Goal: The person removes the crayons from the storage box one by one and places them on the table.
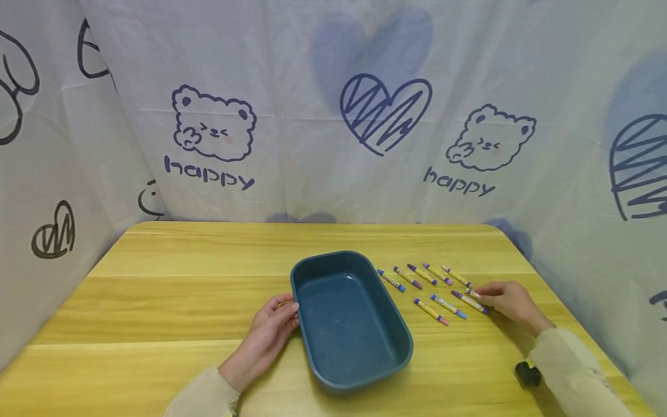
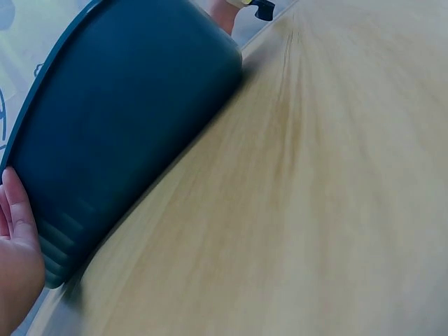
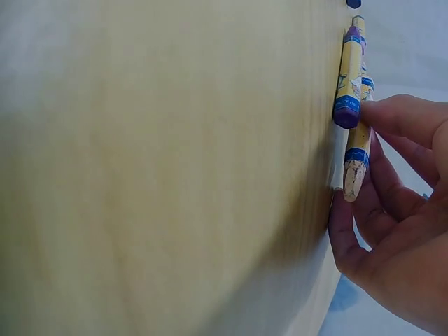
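Note:
My left hand [image 1: 271, 327] rests at the left side of a dark blue-green plastic basin [image 1: 312, 353], its thumb and fingertips against the rim. In the left wrist view the same hand [image 2: 19, 245] touches the outer wall of the basin [image 2: 133, 105]. At the right, my right hand [image 1: 508, 301] pinches a yellow-wrapped crayon with a pale tip [image 3: 355, 178] between thumb and fingers. Beside it lies a purple crayon [image 3: 348, 80], close to the thumb. Several more crayons lie on the table in two loose rows, among them a pink one [image 1: 431, 311] and a light blue one [image 1: 448, 306].
A wood-grain table [image 1: 156, 289] carries everything. Printed white cloth [image 1: 292, 145] hangs behind and along both sides of it. A small black object [image 1: 528, 373] shows by the right sleeve. The crayons' back row [image 1: 422, 274] starts close to the basin's right rim.

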{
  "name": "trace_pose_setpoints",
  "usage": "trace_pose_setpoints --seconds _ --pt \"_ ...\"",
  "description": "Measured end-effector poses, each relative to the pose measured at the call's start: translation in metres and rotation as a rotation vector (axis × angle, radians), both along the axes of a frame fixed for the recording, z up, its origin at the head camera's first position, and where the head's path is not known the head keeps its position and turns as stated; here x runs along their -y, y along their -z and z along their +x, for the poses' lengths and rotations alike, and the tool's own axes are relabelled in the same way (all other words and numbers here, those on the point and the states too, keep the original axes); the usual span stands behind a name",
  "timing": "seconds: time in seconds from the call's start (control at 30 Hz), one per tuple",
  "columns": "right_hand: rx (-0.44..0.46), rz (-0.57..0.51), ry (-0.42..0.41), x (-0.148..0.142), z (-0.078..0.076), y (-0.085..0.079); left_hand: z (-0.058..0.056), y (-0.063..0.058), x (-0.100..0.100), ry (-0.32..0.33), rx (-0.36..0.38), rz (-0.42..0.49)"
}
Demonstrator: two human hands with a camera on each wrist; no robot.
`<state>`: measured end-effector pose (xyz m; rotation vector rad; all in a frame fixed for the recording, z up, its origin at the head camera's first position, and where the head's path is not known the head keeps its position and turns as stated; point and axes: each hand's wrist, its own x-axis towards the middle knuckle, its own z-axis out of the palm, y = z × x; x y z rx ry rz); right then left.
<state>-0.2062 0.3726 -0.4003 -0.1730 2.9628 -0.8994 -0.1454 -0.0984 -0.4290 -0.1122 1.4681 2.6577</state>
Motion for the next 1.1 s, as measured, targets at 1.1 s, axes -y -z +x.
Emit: trace_pose_setpoints --seconds 1.1 --pt "0.028 -0.052 0.039 -0.0065 0.0012 -0.0011 -0.0013 -0.0014 -0.0066 0.012 -0.01 0.008"
